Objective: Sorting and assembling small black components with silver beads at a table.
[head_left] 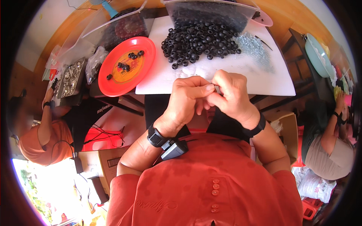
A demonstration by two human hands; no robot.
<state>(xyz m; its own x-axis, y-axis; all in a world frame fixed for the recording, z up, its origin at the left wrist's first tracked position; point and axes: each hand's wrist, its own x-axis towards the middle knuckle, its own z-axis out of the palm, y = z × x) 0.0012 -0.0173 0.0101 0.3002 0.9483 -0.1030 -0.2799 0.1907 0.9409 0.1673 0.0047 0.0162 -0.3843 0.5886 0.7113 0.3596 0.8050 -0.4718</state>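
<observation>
My left hand (183, 98) and my right hand (233, 97) meet above the near edge of a white board (156, 81). Thumbs and fingers of both are pinched together, tip to tip, on something too small and too covered to make out. Beyond them spreads a heap of small black ring-like pieces (200, 40) with holes through them. To its right lies a scatter of tiny clear bluish bits (253, 49). A thin black stick-like tool (263, 43) rests near those bits.
Left of the board, a red plate (148, 49) bears a few black pieces. Behind stand a clear bin (211, 3) and another clear bin (107, 27), both with dark contents. A metal tray (73, 77) is farther left. Co-workers sit on both sides; a pale green basin (320, 56) stands right.
</observation>
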